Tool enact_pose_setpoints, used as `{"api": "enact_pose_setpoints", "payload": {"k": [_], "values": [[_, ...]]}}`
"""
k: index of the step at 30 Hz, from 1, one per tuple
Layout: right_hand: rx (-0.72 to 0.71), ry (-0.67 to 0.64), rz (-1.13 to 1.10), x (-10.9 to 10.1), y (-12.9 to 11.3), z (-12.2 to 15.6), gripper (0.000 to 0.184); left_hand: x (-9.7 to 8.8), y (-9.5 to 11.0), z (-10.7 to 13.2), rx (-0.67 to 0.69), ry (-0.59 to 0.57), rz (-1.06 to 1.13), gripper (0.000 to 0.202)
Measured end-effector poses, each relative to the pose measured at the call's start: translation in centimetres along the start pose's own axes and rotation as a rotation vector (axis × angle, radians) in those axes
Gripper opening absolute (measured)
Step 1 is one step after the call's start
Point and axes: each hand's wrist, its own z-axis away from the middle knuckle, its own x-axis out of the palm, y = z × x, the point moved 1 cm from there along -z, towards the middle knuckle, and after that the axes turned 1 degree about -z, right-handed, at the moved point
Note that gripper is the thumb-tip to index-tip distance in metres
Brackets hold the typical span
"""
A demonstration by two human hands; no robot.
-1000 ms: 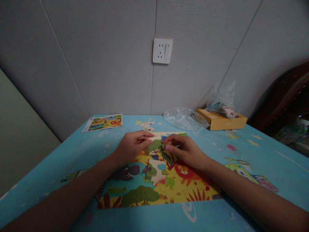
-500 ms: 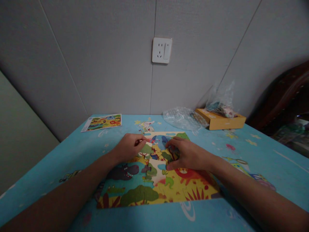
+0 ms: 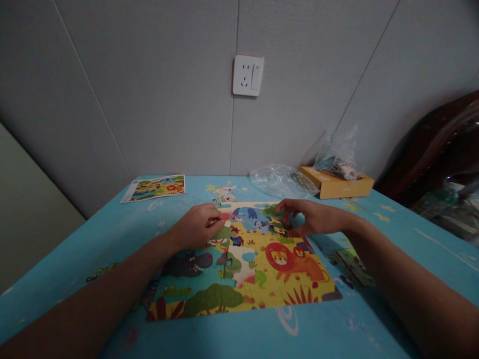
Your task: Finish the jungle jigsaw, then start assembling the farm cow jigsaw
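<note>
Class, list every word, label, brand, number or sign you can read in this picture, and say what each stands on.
No text is readable.
Orange cardboard box: faint front mark, too small to read.
White-edged colour picture sheet: marks at its left edge, too small to read.
White plastic wall socket: tiny switch mark, unreadable.
Colourful animal jigsaw: no lettering visible.

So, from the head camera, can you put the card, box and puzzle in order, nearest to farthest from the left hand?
From the left hand:
1. Puzzle: partly beneath it.
2. Card: back left.
3. Box: back right.
</note>
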Motion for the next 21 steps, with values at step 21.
{"api": "enact_pose_setpoints", "payload": {"k": [21], "values": [[-0.128, 0.004, 0.102, -0.4, 1.6, -0.3, 0.047, 0.2, -0.4, 0.0, 0.006, -0.031, 0.029, 0.027]]}}
